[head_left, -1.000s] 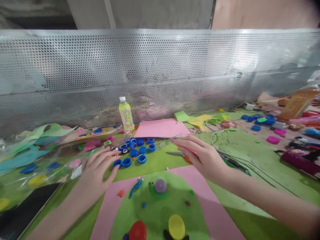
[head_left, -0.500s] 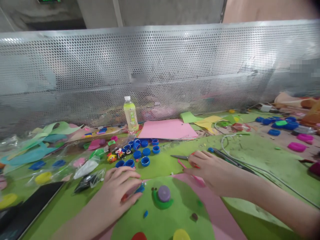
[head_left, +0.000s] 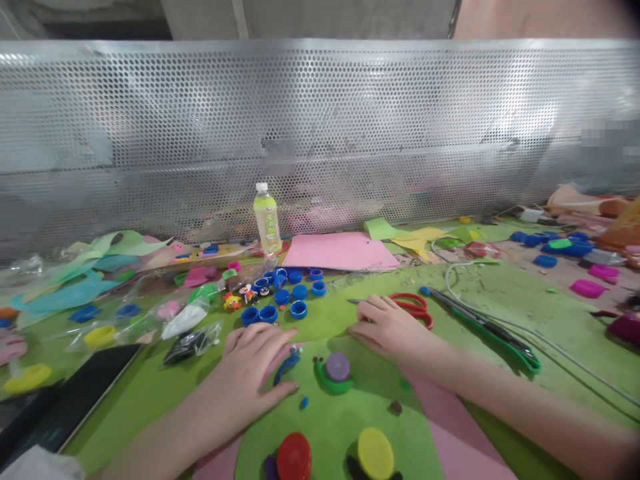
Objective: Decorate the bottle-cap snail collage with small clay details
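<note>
Left hand (head_left: 257, 363): palm down over the left edge of the green disc, fingers fanned and thumb standing well off the index; nothing shows in its grasp.
Right hand (head_left: 385, 327): at the disc's far edge, fingers bent close together; whether they pinch anything is hard to tell, as the back of the hand hides the tips.
Green paper disc (head_left: 350, 423): between the hands, nearest the person, lying on a pink sheet (head_left: 457, 433).
Blue clay figure (head_left: 287, 365): by the disc's upper left edge, in the gap between left thumb and index.
Clay snail (head_left: 333, 387): right of the blue figure, its green body curving under a purple cap (head_left: 338, 367) for a shell.
Loose bits: a small blue clay piece (head_left: 304, 403) below the snail, a brown clay lump (head_left: 396, 407) to its right.
Near edge: a red cap (head_left: 294, 457) at left, a yellow cap (head_left: 375, 453) at right, both cut off by the frame's foot or nearly so.
Scissors (head_left: 417, 307): red handles just beyond the right hand.
Blue bottle caps (head_left: 283, 297): clustered past the left fingertips.
Good handling: soft clay probably dents easily, so keep the left palm lifted, steady the sheet by bare paper, and touch small pieces with fingertips only.
</note>
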A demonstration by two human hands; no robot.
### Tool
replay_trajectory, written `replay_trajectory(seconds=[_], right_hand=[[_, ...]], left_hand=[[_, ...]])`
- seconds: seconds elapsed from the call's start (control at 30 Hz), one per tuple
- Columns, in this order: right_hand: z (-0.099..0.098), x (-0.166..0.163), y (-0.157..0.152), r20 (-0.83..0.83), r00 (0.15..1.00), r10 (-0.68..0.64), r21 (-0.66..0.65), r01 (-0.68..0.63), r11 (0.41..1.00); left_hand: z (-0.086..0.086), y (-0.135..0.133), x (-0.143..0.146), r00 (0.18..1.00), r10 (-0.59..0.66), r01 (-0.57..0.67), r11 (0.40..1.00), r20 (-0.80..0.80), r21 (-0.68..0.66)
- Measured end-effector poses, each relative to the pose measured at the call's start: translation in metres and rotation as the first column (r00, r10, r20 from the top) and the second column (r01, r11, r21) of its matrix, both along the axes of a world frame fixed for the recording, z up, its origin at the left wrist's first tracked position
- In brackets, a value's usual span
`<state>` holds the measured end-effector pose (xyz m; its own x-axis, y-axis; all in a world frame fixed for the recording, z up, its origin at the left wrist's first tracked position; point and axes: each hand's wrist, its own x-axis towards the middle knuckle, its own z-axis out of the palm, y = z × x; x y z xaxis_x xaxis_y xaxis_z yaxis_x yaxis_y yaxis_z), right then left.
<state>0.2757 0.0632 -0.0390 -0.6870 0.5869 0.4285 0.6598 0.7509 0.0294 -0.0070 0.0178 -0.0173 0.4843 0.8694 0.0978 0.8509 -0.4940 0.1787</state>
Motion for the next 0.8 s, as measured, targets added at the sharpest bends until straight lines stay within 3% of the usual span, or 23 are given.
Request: replay_trajectory(seconds=[0.23, 0.37, 0.47, 0.6, 0.7, 0.8], right_hand=[[0.004, 0.009, -0.004, -0.258, 0.963, -0.078, -0.017, 0.076, 0.997], [0.004, 0.016, -0.009, -0.336, 0.939, -0.069, -0.037, 0.060, 0.997], [0.006, 0.019, -0.013, -0.400, 0.911, -0.097, -0.054, 0.083, 0.995], [0.017, 0.012, -0.024, -0.478, 0.872, -0.100, -0.095, 0.062, 0.994], [0.030, -0.011, -0.037, -0.518, 0.853, -0.059, -0.155, -0.026, 0.988], [0.043, -0.042, -0.047, -0.568, 0.821, -0.051, -0.231, -0.100, 0.968]], left_hand=[[0.005, -0.006, 0.000, 0.996, -0.015, 0.013, 1.000, 0.084, 0.018], [0.010, -0.009, 0.001, 0.970, -0.025, 0.002, 0.996, 0.242, 0.095], [0.014, -0.012, 0.003, 0.923, -0.016, -0.016, 0.997, 0.385, 0.081], [0.016, -0.017, 0.006, 0.829, 0.081, -0.028, 0.994, 0.553, -0.103], [0.017, -0.021, 0.011, 0.710, 0.184, 0.051, 0.949, 0.680, -0.311], [0.016, -0.022, 0.016, 0.629, 0.216, 0.135, 0.915, 0.747, -0.379]])
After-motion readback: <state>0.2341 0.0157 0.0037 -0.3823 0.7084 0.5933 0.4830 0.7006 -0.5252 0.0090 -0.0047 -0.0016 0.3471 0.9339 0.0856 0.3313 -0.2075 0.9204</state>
